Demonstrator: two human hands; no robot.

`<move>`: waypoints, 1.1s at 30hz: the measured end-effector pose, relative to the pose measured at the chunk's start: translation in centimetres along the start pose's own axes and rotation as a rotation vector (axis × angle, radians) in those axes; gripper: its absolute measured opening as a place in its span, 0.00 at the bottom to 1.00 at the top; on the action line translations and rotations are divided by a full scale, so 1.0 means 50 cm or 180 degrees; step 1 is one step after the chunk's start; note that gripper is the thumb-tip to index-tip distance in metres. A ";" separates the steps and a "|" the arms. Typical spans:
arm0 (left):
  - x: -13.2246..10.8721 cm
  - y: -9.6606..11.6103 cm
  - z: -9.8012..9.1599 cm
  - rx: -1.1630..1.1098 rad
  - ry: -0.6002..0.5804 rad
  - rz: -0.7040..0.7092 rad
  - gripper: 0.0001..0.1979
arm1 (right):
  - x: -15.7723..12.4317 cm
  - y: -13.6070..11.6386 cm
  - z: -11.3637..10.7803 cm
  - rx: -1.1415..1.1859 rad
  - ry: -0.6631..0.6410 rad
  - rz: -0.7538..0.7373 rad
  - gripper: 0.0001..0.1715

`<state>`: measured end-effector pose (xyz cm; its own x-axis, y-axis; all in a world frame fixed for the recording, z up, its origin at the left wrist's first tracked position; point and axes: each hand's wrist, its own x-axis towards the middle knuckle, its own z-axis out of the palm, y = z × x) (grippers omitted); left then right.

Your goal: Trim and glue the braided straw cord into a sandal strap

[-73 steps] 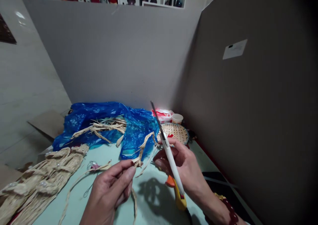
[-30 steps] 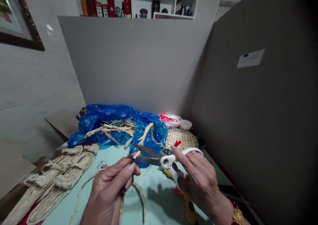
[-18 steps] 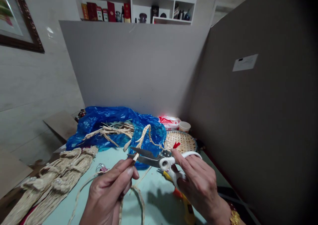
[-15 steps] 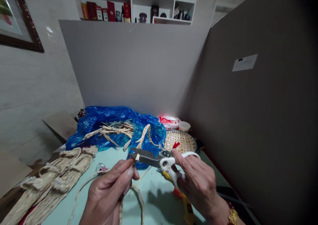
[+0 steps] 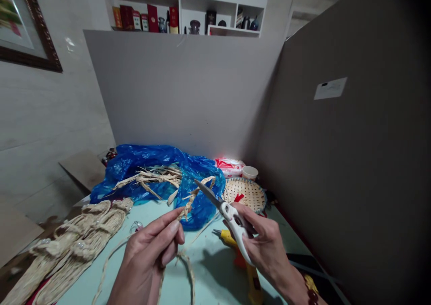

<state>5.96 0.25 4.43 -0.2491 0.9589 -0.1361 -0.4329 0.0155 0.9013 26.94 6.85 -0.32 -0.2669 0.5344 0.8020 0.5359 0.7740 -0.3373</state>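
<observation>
Left hand (image 5: 148, 255): grip pinches pale braided straw cord (image 5: 188, 201), held above the desk (image 5: 153, 210); wrist cut off.
Right hand (image 5: 266, 246): grip closed round white-handled steel scissors (image 5: 231, 219), handles mostly hidden.
Beyond: cord's far end blurs against crumpled blue plastic bag (image 5: 134, 159).

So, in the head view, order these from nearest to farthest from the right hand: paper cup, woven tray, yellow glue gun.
1. yellow glue gun, on the table just under the right hand.
2. woven tray, behind the hand.
3. paper cup, farthest back.
</observation>
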 end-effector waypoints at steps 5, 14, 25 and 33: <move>-0.004 -0.001 -0.004 0.0047 -0.0020 0.0085 0.10 | 0.004 -0.003 -0.002 0.0230 -0.0121 0.0213 0.12; 0.003 0.003 0.002 0.0014 -0.0175 0.0092 0.08 | -0.013 0.020 0.003 -0.0028 -0.0057 -0.0111 0.23; -0.015 -0.002 0.013 -0.0347 -0.0195 -0.0507 0.16 | -0.023 0.019 0.010 -0.0683 -0.0120 -0.0800 0.35; -0.029 -0.002 0.024 0.0049 -0.0125 -0.0512 0.13 | -0.019 0.020 0.005 -0.0810 -0.0012 -0.0923 0.27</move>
<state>7.41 -0.80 5.03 -0.1434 0.9540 -0.2632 -0.4510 0.1737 0.8755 27.51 7.17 -1.55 -0.4393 0.3074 0.8441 0.6194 0.7842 0.0368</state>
